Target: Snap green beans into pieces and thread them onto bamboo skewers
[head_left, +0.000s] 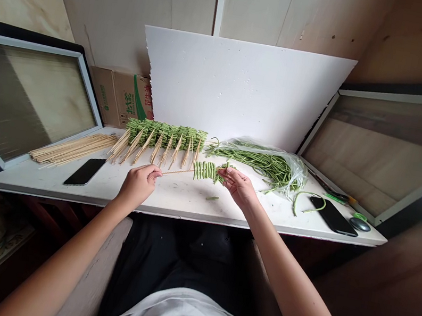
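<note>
White desk (175,198) carried a plastic bag of long green beans (266,167) and a row of bean-threaded bamboo skewers (166,135). Over the desk, the left hand (138,185) pinched the bare end of one skewer (178,172), while the right hand (238,187) gripped its zigzag-folded beans (205,171).

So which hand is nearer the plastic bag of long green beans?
Right hand: just in front of and left of the plastic bag, not touching it. Left hand: farther left, well away from the bag.
</note>
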The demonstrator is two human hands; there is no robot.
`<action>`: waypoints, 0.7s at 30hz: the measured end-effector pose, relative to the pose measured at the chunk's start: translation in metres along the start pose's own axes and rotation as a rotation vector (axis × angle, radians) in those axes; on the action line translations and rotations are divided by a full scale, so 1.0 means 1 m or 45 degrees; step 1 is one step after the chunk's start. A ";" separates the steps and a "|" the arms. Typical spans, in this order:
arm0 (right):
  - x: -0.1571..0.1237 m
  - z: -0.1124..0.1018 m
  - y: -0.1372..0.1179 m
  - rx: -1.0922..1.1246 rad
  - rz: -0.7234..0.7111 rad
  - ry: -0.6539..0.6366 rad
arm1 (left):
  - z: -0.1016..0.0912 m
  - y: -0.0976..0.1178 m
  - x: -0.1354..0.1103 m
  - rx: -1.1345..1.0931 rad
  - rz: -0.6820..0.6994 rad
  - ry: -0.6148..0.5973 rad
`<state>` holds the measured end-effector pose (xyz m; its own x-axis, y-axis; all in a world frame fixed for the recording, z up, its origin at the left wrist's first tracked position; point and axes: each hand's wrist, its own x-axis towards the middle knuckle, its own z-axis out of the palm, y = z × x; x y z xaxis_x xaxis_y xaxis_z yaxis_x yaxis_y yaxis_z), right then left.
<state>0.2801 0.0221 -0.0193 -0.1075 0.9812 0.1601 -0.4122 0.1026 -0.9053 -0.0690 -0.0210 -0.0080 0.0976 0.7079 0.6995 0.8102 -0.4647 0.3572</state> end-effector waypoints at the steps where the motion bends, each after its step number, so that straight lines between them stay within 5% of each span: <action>1: 0.000 0.000 0.000 -0.009 0.002 0.004 | -0.001 0.000 0.000 0.005 0.004 0.003; 21: -0.003 0.005 -0.004 -0.091 -0.005 -0.051 | -0.006 -0.002 0.002 0.009 0.038 0.004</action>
<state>0.2778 0.0184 -0.0146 -0.1428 0.9736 0.1778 -0.3468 0.1190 -0.9303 -0.0739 -0.0223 -0.0034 0.1201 0.6918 0.7120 0.8108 -0.4822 0.3318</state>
